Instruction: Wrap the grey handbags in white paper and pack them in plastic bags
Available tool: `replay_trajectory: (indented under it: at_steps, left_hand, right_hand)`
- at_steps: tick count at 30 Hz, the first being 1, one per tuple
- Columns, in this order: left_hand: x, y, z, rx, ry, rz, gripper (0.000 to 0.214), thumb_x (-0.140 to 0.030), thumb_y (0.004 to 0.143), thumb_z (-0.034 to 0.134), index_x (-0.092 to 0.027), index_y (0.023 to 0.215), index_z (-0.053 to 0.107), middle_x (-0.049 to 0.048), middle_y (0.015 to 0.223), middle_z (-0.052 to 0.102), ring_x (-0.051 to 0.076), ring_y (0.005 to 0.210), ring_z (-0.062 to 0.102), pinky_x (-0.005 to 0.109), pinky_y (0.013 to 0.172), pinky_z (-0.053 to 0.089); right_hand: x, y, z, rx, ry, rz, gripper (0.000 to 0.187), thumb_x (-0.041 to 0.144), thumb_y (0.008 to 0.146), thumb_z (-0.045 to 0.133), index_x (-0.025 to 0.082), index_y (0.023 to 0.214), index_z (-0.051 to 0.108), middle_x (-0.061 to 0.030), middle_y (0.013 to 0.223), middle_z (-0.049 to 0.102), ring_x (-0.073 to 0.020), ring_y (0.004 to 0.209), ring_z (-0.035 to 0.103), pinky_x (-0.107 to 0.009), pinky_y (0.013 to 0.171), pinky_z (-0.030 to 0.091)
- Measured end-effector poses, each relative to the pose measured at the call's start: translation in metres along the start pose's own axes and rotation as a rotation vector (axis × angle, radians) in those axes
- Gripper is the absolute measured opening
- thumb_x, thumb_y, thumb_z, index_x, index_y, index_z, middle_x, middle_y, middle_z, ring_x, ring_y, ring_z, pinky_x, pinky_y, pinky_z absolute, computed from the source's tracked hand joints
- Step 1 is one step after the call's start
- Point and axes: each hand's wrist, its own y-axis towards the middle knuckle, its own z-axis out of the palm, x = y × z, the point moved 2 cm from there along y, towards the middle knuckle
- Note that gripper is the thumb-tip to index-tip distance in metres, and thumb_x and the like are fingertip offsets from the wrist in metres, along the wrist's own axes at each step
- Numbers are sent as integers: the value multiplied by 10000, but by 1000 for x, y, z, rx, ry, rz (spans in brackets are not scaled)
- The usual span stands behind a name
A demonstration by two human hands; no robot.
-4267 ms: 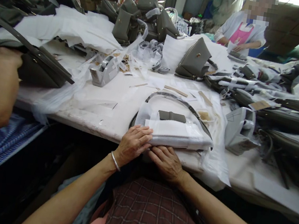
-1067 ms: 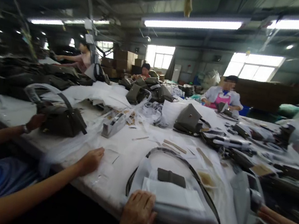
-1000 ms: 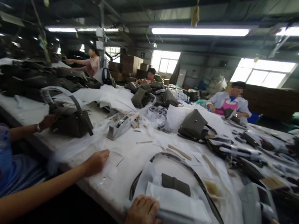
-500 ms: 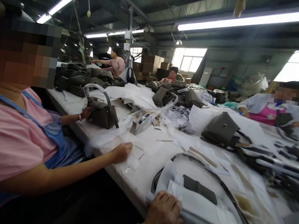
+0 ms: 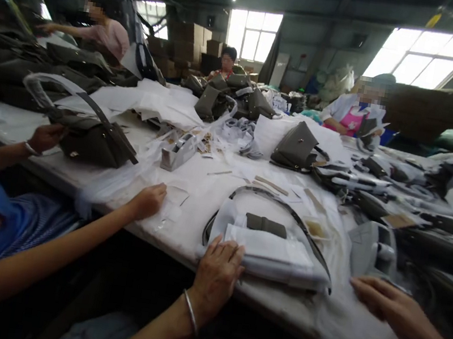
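A flat handbag (image 5: 277, 252) in white wrapping lies at the table's front edge. Its dark strap arches over the far side, and a dark grey folded piece (image 5: 266, 225) sits on top of the wrapping. My left hand (image 5: 218, 268), with a silver bangle at the wrist, grips the bag's near left corner; its thumb is hidden. To the right of the bag, my right hand (image 5: 382, 300) is apart from it, fingers closed and pointing left. Whatever lies between those fingertips is too small to make out. Just beyond that hand stands a pale tape dispenser (image 5: 375, 249).
A co-worker's hand (image 5: 147, 201) rests on the table edge at left; their other hand (image 5: 46, 136) touches a grey handbag (image 5: 96, 140). Another tape dispenser (image 5: 179, 151), a standing bag (image 5: 296, 146) and piled bags (image 5: 447, 239) occupy the table. Other people work farther back.
The view has turned right, so things appear farther left. My right hand and the nearer tape dispenser now show at right. My left hand stays at the bag's corner.
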Motion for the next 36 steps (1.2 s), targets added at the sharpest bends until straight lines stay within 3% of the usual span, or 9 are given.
replay_trajectory:
  at_steps: [4,8,11,14,20,26,29,33,36]
  left_hand:
    - [-1,1,-3,29,25,5,347,-192,950,548,-162,1295,539,91,1169,627,243,1164,578,499,1144,354]
    - [-2,0,-3,24,36,-9,326,-208,985,497,-174,1308,536,83,1170,636,240,1167,576,535,1155,318]
    - [-2,0,-3,24,29,-28,335,-196,990,483,-192,1321,533,71,1172,645,240,1195,556,552,1177,273]
    - [-1,-1,-3,30,13,-33,332,-193,988,481,-194,1313,546,70,1184,650,251,1217,541,559,1189,247]
    - [1,-1,-4,44,-21,-51,339,-186,986,474,-204,1315,555,63,1197,658,252,1221,540,547,1182,272]
    - [2,-1,-4,42,-24,-55,338,-179,978,478,-214,1305,558,61,1200,655,242,1206,551,544,1172,297]
    - [3,-1,-4,50,-34,-62,338,-184,975,491,-213,1305,556,55,1189,655,238,1205,550,540,1175,292]
    - [3,-1,-4,52,-9,-52,372,-177,949,543,-219,1318,543,56,1195,649,240,1213,544,552,1176,286]
    - [2,-2,-4,55,-6,-50,400,-175,930,581,-218,1324,530,57,1202,643,246,1215,540,564,1173,279]
  right_hand:
    - [104,6,44,513,-82,-336,296,529,716,673,236,731,706,-37,701,648,-192,663,575,-315,616,455]
    - [192,16,96,797,-354,-635,175,356,753,625,209,786,713,20,715,670,-137,663,567,-232,594,407]
    - [224,26,131,906,-585,-774,147,315,732,638,211,780,730,40,661,655,-122,606,559,-221,542,373]
    - [237,36,162,978,-799,-823,133,307,697,695,213,772,751,43,620,648,-124,540,551,-234,503,357]
    - [251,41,205,899,-1030,-981,129,201,543,839,185,604,727,18,485,569,-180,559,573,-289,601,425]
    - [247,44,216,856,-1220,-1201,185,320,638,856,179,677,743,-52,660,687,-263,723,648,-395,805,444]
    - [248,57,213,755,-1187,-1243,274,396,610,881,186,689,722,-60,723,704,-265,792,645,-393,864,432]
    - [250,89,189,572,-1089,-1080,472,473,571,893,209,931,740,-75,952,728,-288,952,638,-361,885,437]
    - [236,101,169,456,-828,-966,583,492,652,838,218,1146,692,-80,1117,700,-288,1031,634,-350,888,455]
